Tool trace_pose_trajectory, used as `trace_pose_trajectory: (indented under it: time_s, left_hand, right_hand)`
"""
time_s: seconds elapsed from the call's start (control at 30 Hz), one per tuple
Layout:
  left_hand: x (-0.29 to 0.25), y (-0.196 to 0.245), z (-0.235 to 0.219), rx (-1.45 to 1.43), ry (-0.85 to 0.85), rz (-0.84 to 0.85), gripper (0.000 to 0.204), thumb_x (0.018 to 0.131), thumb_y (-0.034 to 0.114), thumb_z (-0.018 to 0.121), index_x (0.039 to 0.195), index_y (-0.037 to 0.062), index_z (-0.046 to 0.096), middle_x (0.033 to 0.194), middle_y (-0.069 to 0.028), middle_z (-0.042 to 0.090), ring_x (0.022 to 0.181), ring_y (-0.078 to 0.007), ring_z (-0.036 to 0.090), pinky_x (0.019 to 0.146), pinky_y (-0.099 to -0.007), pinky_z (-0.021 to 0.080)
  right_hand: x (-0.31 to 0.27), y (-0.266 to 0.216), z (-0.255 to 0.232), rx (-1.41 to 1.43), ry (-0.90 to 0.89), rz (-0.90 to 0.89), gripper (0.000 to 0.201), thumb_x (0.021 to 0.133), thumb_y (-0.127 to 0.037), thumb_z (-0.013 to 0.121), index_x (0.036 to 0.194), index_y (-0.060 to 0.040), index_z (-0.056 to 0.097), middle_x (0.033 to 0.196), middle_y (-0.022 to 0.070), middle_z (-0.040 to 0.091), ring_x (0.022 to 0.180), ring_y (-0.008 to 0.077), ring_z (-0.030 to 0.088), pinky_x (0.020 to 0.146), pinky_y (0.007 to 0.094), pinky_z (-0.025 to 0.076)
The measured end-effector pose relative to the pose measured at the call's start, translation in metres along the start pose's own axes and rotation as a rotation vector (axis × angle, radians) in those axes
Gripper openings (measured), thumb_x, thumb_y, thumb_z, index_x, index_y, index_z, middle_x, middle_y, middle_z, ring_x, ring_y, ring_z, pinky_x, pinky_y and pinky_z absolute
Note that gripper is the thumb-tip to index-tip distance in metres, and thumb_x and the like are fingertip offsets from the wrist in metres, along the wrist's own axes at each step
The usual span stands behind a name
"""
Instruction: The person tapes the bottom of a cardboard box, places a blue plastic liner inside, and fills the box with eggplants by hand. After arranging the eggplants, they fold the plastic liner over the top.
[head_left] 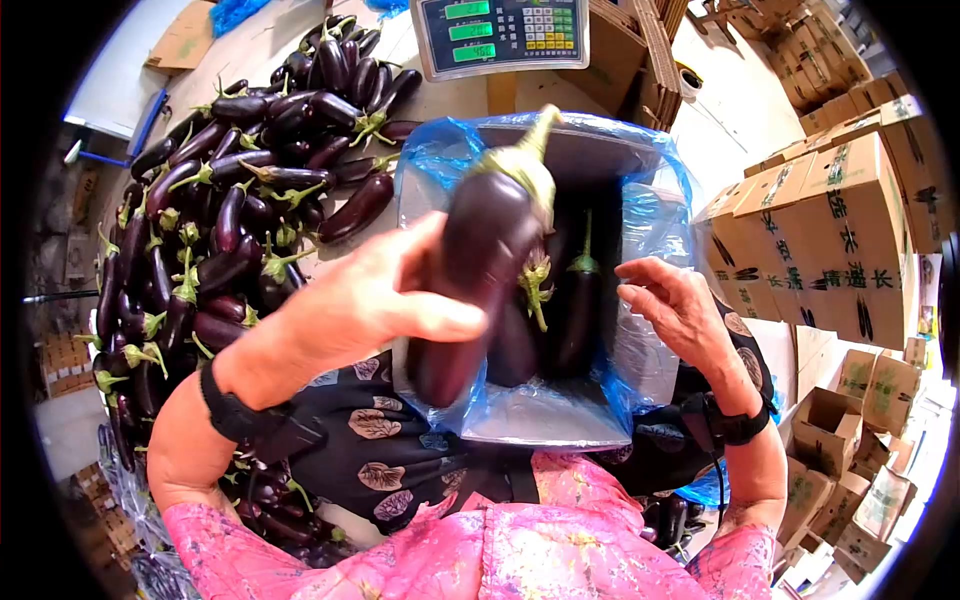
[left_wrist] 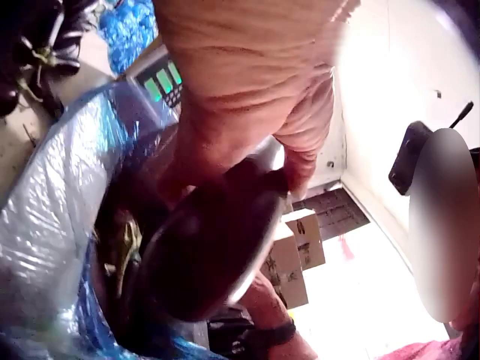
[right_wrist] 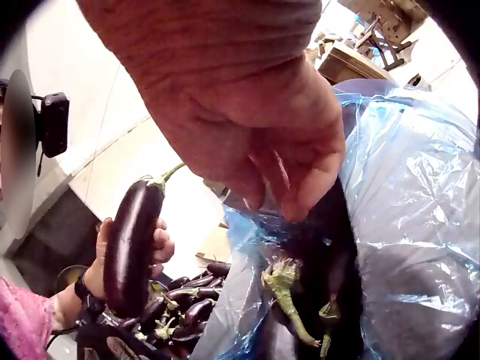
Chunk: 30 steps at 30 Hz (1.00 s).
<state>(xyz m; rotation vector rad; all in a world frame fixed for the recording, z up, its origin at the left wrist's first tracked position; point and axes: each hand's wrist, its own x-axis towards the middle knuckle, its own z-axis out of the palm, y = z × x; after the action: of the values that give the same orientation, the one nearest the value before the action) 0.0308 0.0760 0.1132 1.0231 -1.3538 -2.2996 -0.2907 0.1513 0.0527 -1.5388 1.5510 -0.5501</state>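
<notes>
My left hand (head_left: 345, 305) grips a large dark purple eggplant (head_left: 485, 235) around its body, thumb on the near side, green stem pointing up and away. It is held over the left part of a box lined with blue plastic film (head_left: 545, 425). Inside the box lie other eggplants (head_left: 578, 315), their green caps showing; part of them is hidden behind the held one. Over the box's right side, my right hand (head_left: 685, 305) hovers with loosely bent fingers and nothing in them. The right wrist view shows the held eggplant (right_wrist: 133, 244) upright and whole.
A big heap of eggplants (head_left: 230, 215) covers the surface on the left. Beyond the box stands a digital scale (head_left: 500, 35) with lit green displays. Cardboard cartons (head_left: 820, 230) are stacked on the right. More eggplants (head_left: 285, 515) lie low beside the person's lap.
</notes>
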Motion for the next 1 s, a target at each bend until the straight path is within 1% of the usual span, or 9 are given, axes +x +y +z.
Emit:
trace_pose_trajectory:
  time_s: [0.13,0.3,0.43,0.57,0.67,0.77,0.8,0.9,1.0]
  left_hand:
    - [0.028,-0.011,0.029,0.173,-0.058,0.024,0.083,0.076,0.003,0.078,0.148,0.0031,0.037,0.135,-0.0047,0.055,0.124,-0.0132,0.05,0.108,-0.0329,0.04]
    - [0.052,-0.016,0.054,1.189,-0.199,0.756,0.049,0.074,0.0,0.071,0.121,0.0113,0.061,0.129,-0.0058,0.059,0.129,-0.0291,0.051,0.107,-0.0431,0.034]
    - [0.097,-0.035,0.038,1.449,-0.267,0.939,0.042,0.077,0.008,0.065,0.119,0.015,0.061,0.132,-0.0055,0.057,0.133,-0.0285,0.045,0.107,-0.0455,0.034]
    - [0.136,-0.047,0.032,1.707,-0.3,0.995,0.035,0.075,0.013,0.066,0.11,0.0166,0.061,0.127,-0.0048,0.055,0.133,-0.0294,0.044,0.105,-0.0449,0.035]
    - [0.154,-0.06,0.042,1.94,-0.348,0.844,0.031,0.076,0.014,0.064,0.106,0.0151,0.059,0.122,-0.0066,0.055,0.13,-0.0287,0.045,0.107,-0.0453,0.034]
    - [0.163,-0.085,0.057,1.679,-0.206,0.781,0.031,0.077,0.006,0.062,0.108,0.0069,0.057,0.121,-0.0117,0.054,0.125,-0.0309,0.047,0.096,-0.0403,0.048]
    - [0.164,-0.09,0.058,1.384,-0.081,0.958,0.038,0.075,0.001,0.065,0.111,0.0034,0.056,0.121,-0.0139,0.053,0.118,-0.034,0.051,0.091,-0.0395,0.052]
    - [0.156,-0.106,0.053,1.337,0.163,0.863,0.047,0.072,-0.001,0.068,0.117,0.0024,0.054,0.122,-0.0151,0.052,0.112,-0.0358,0.054,0.094,-0.0416,0.051]
    - [0.151,-0.121,0.046,1.433,0.181,0.714,0.059,0.07,0.006,0.074,0.125,0.0046,0.053,0.126,-0.0162,0.051,0.106,-0.0356,0.055,0.091,-0.041,0.053]
  right_hand:
    - [-0.002,0.007,-0.006,0.305,-0.052,0.103,0.034,0.099,-0.028,0.061,0.116,0.0011,0.065,0.093,0.0081,0.071,0.077,0.0123,0.064,0.069,0.0265,0.052]
    - [-0.019,0.0,-0.021,0.535,-0.174,0.222,0.046,0.104,-0.041,0.051,0.123,-0.0005,0.062,0.102,0.0071,0.069,0.084,0.0105,0.063,0.072,0.0255,0.052]
    - [-0.035,0.005,-0.014,0.58,-0.295,0.268,0.048,0.102,-0.042,0.053,0.124,0.0,0.062,0.104,0.0083,0.069,0.091,0.0136,0.065,0.078,0.028,0.052]
    - [-0.053,0.011,0.02,0.054,-0.454,0.075,0.047,0.092,-0.031,0.071,0.123,0.0024,0.062,0.107,0.019,0.071,0.091,0.0287,0.07,0.078,0.0386,0.055]
    - [-0.056,0.024,0.052,-0.35,-0.254,-0.184,0.031,0.089,-0.027,0.07,0.101,0.0002,0.064,0.086,0.017,0.067,0.082,0.0373,0.067,0.067,0.0467,0.053]
    - [-0.047,0.035,0.072,-0.755,-0.136,-0.234,0.023,0.087,-0.024,0.07,0.091,-0.0033,0.061,0.082,0.014,0.063,0.08,0.034,0.066,0.065,0.0456,0.053]
    - [-0.047,0.032,0.073,-0.782,-0.14,-0.216,0.02,0.085,-0.023,0.069,0.088,-0.0056,0.06,0.083,0.0123,0.061,0.081,0.032,0.066,0.067,0.0432,0.054]
    - [-0.044,0.032,0.069,-0.664,-0.206,-0.171,0.023,0.083,-0.023,0.071,0.09,-0.0049,0.059,0.085,0.0124,0.061,0.082,0.0316,0.065,0.068,0.0429,0.054]
    - [-0.036,0.03,0.069,-0.665,-0.149,-0.243,0.026,0.082,-0.023,0.072,0.095,-0.0044,0.059,0.088,0.0122,0.06,0.084,0.0311,0.064,0.067,0.043,0.054]
